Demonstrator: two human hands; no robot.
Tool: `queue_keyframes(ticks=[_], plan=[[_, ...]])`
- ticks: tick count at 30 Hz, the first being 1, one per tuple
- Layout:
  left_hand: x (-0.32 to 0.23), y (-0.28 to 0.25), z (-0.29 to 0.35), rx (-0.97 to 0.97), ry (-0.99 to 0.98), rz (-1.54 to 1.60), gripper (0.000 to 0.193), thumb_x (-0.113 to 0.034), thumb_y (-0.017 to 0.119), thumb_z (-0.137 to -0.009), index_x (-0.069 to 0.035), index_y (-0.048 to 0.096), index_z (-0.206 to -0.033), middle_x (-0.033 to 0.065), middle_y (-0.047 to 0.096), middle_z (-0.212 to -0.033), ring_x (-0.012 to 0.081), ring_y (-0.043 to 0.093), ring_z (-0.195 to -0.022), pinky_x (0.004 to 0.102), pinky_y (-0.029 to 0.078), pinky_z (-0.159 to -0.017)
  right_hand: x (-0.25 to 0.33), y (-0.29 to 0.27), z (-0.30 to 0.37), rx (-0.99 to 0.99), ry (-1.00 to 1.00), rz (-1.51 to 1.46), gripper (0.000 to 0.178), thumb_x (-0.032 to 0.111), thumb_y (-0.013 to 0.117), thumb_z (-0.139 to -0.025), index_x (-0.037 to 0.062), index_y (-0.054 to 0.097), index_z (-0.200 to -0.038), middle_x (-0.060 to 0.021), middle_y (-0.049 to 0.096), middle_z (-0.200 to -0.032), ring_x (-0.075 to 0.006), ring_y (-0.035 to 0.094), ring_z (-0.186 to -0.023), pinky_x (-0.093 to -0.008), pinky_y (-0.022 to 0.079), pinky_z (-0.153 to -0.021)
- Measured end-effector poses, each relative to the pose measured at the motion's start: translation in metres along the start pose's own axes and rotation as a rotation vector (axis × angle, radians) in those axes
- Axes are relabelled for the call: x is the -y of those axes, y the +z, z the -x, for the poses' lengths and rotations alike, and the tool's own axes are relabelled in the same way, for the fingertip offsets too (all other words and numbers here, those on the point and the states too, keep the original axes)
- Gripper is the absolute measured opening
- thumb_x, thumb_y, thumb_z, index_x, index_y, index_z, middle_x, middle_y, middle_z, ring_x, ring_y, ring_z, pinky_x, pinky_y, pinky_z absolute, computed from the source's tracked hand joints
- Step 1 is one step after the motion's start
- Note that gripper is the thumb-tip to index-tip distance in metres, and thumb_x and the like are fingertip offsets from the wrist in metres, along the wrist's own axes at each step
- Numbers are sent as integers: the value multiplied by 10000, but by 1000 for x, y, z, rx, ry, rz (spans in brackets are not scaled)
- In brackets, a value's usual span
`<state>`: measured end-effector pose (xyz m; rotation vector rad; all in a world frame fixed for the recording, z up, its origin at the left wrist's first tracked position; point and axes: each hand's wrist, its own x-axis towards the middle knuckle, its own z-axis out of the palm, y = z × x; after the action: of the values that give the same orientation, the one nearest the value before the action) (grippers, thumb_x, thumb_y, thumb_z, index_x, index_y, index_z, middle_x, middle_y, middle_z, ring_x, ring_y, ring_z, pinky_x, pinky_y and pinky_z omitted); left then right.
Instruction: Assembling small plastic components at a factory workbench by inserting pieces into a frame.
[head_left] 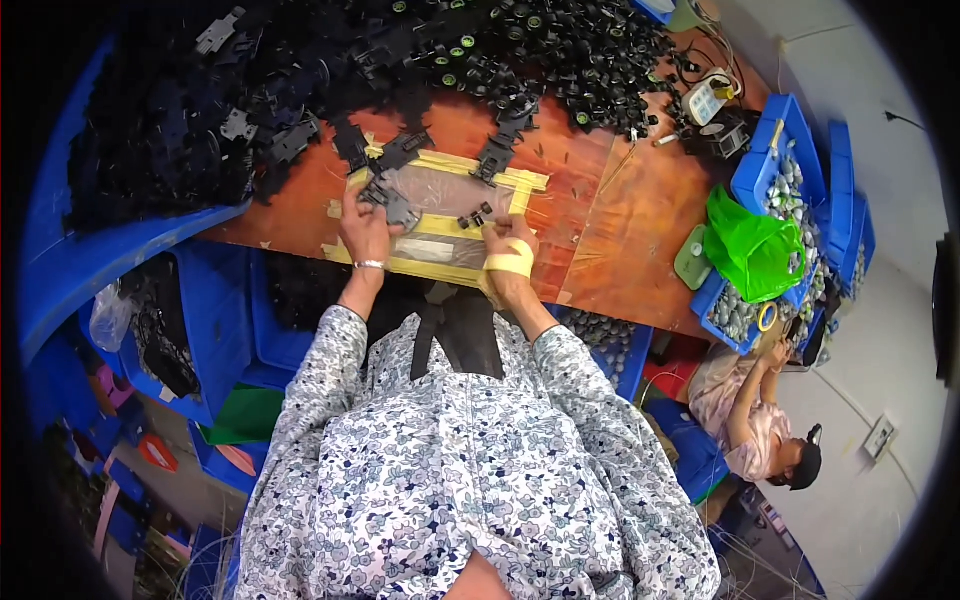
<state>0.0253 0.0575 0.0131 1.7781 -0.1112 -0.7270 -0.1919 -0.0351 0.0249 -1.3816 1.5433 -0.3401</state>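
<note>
My left hand [367,232] is closed on the edge of a dark grey plastic chassis plate [398,207], shaped like a toy car base, held just above the work mat. A small black wheel axle [475,215] is at the thumb and fingertips of my right hand [511,258], which appear closed on it. Yellow tape [512,262] wraps that hand across the back. Under both hands lies a clear mat [445,190] edged with yellow tape. More dark plates, one of them a long chassis [493,157], lie along the mat's far edge.
Black plastic parts [170,120] are heaped at the far left, and small wheels [560,60] at the back. Blue bins [215,330] stand below the table's left side. On the right, a green bag [752,245] rests on bins of small parts, near a seated co-worker [745,410].
</note>
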Motion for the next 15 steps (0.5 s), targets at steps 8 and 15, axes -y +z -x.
queue_keyframes(ticks=[8,15], plan=[[-21,10,44,-72,403,-898,386,-146,820,-772,-42,657,-1105,163,645,-977,376,655,-914,475,529,-780,0,6,-5,-245,-702,472,209,140,748,-752,72,660,-929,-139,633,-890,-342,617,-806,-434,448,-707],[-6,-7,15,177,467,-648,291,-62,776,-799,-45,611,-1038,151,598,-1003,359,638,-939,455,532,-776,19,25,-7,-165,-803,404,243,134,772,-773,100,683,-997,-85,645,-953,-314,615,-888,-417,421,-759]])
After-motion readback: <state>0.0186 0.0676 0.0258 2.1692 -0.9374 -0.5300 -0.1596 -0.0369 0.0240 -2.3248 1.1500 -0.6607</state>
